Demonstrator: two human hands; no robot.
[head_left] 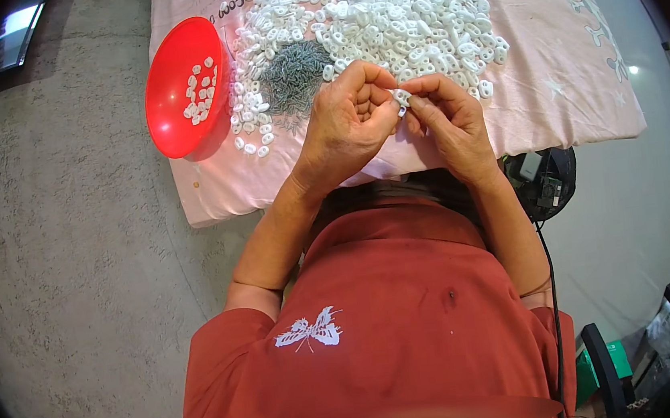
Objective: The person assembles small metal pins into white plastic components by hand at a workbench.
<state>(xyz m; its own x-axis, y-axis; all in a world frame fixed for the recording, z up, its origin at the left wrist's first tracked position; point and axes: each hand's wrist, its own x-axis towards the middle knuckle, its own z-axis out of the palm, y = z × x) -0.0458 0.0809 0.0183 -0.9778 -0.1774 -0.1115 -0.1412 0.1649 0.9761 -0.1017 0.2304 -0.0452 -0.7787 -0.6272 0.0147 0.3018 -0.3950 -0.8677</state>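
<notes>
My left hand [347,123] and my right hand [453,123] meet above the table's near edge. Between them, pinched by the thumb and forefinger of both, is a small white plastic piece [402,98] with holes, resembling a cord lock part. The fingers hide much of it, so I cannot tell if it is one part or two joined. Just beyond my hands spreads a big heap of white plastic pieces [414,20] with holes. A pile of small dark grey metal springs [295,69] lies beside my left hand, with more white pieces [249,120] along its left side.
A red bowl [164,104] stands at the table's left edge, with several white pieces [200,101] inside. Pink patterned cloth [546,60] covers the table. Under its right near corner sits a round black thing [552,188] with electronics, a black cable [554,293] running from it.
</notes>
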